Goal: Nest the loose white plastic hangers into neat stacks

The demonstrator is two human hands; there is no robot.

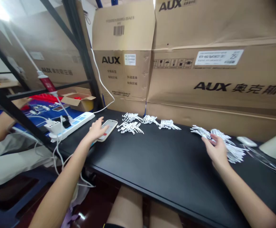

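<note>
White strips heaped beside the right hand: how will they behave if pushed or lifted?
The white strips look thin, so probably light. Their ends splay apart, so a push may fan them out. Lifting might shed some; no tie shows around them.

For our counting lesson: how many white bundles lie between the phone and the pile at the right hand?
4. Beside the phone are a back bundle and a front bundle; a third bundle, then a fourth bundle, lie farther right. None appears hidden.
</note>
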